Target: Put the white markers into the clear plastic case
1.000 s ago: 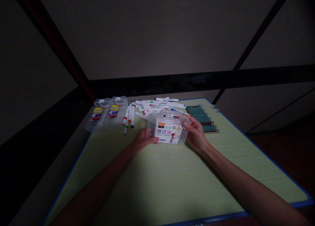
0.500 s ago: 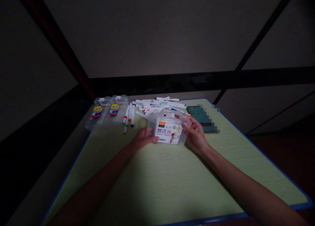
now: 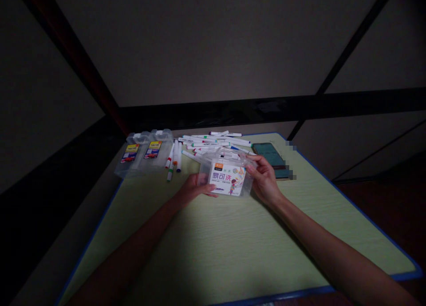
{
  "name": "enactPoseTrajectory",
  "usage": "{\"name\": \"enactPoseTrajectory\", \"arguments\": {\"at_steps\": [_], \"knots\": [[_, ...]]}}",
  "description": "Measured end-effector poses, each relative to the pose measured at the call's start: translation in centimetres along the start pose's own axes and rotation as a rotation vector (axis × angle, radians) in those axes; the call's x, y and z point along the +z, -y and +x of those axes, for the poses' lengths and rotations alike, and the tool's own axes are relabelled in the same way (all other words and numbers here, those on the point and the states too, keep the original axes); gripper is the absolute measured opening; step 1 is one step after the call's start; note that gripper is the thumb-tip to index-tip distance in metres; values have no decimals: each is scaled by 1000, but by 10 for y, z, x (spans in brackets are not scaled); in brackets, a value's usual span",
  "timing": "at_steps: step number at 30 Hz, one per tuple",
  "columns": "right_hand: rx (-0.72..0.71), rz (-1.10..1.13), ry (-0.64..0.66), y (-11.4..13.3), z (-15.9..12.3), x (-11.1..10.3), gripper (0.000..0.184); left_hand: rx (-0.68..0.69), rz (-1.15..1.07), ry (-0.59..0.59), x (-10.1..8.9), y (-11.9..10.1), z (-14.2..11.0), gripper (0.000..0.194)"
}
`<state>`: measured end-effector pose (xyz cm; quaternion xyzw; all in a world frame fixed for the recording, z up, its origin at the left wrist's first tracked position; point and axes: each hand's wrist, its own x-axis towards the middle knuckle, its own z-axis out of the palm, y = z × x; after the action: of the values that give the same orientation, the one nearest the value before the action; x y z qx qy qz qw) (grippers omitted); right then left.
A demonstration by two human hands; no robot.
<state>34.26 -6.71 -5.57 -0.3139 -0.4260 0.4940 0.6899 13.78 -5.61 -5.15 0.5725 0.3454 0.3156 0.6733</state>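
Observation:
Both my hands hold a clear plastic marker case with a white label bearing Chinese characters and a small cartoon figure. My left hand grips its lower left side, thumb across the front. On the upper right corner, near the lid, my right hand has its thumb and fingers closed. Behind the case lies a loose pile of white markers with coloured caps. Several more markers lie to the left of the pile. Whether anything is inside the case is hard to tell.
Two more clear cases with yellow and blue labels sit at the table's back left. At the back right lies a dark green flat object, partly pixelated. The pale green table has a blue edge; a wall rises behind it.
The case has tilted very slightly in my hands, and my right fingers have shifted a little at its upper right corner. Both hands keep their hold.

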Motion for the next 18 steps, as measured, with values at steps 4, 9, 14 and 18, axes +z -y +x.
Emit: {"name": "enactPoseTrajectory", "arguments": {"at_steps": [4, 9, 14, 18], "knots": [[2, -23, 7, -2, 1, -1, 27, 10, -14, -16, -1, 3, 1, 37], [8, -16, 5, 0, 0, 0, 27, 20, -36, -14, -3, 6, 2, 38], [3, -6, 11, 2, -3, 4, 32, 33, -26, -18, -5, 7, 3, 39], [41, -1, 21, 4, -4, 6, 39, 63, 11, -24, -6, 9, 2, 39]]}}
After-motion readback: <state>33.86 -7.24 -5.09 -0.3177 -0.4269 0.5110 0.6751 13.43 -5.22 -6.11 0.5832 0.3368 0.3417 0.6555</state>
